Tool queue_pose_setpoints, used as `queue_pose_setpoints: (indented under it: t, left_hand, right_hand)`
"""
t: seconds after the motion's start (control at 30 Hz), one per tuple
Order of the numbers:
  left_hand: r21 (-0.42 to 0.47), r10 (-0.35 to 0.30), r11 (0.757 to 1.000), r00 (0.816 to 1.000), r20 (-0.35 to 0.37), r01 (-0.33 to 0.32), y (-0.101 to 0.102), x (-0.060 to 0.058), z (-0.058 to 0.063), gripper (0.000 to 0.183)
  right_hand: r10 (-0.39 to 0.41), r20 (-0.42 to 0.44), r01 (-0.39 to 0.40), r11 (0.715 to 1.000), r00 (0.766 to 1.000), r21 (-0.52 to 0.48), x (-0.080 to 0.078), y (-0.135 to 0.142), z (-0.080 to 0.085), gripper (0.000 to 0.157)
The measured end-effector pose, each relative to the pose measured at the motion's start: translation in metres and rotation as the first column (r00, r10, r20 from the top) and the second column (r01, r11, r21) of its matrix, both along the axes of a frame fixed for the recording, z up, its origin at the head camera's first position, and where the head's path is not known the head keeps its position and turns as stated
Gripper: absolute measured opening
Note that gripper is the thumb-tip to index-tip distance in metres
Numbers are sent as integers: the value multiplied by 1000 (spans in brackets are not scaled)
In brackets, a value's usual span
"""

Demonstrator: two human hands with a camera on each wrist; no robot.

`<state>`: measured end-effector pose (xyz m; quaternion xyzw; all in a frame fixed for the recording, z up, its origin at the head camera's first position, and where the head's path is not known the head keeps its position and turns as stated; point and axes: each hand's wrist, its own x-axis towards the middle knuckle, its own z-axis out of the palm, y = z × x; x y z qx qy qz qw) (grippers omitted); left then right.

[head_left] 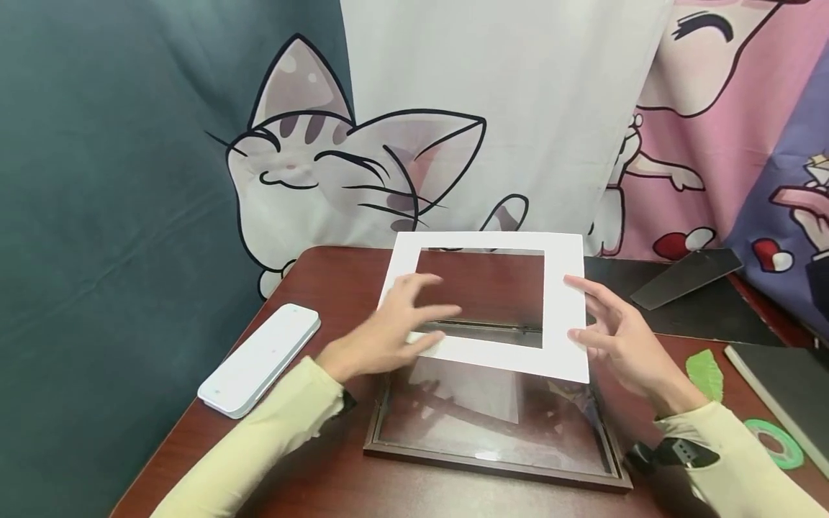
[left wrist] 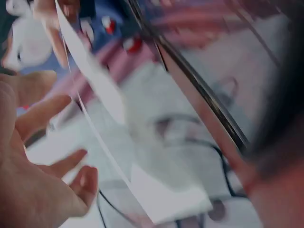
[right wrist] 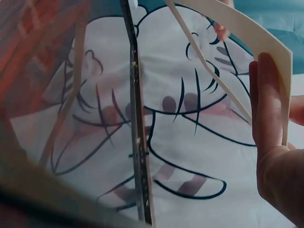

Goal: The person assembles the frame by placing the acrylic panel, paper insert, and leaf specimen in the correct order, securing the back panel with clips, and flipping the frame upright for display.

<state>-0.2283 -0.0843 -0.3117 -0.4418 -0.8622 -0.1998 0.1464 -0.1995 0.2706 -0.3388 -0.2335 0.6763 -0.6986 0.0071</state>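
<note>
While my right hand [head_left: 624, 342] pinches a white, hollow-centred rectangular card [head_left: 495, 355] above a brown-rimmed glass frame [head_left: 499, 468], my left hand [head_left: 396, 325], grasping nothing, hovers beside it, fingers spread.

The sleeves [head_left: 259, 440] are long and pale yellow, with a black wrist device [head_left: 702, 455] on each side.

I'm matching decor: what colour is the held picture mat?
The picture mat is white, seen best in the head view.
</note>
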Motion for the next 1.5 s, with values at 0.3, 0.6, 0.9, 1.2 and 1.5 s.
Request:
queue_pose_setpoints:
  t: [0.3, 0.6, 0.9, 1.2, 1.5]
  left_hand:
    - [170, 134, 951, 841, 524, -258, -54, -11, -20, 55]
    - [297, -48, 929, 721, 691, -222, -58, 13, -43, 59]
    - [116, 44, 979, 732, 680, -167, -59, 36, -49, 58]
    - [26, 137, 981, 782, 608, -192, -64, 41, -52, 31]
    - [-29, 245, 964, 843, 478, -264, -69, 43, -53, 27]
  right_hand:
    - [82, 67, -80, 996, 994, -42, 13, 32, -12, 73]
    - [-2, 111, -14, 989, 994, 145, 30, 45, -20, 74]
    - [-84, -19, 83, 881, 996, 467, 42, 42, -26, 76]
    - [-50, 103, -2, 893, 993, 451, 49, 45, -34, 75]
    - [-44, 221, -58, 899, 974, 435, 49, 38, -33, 73]
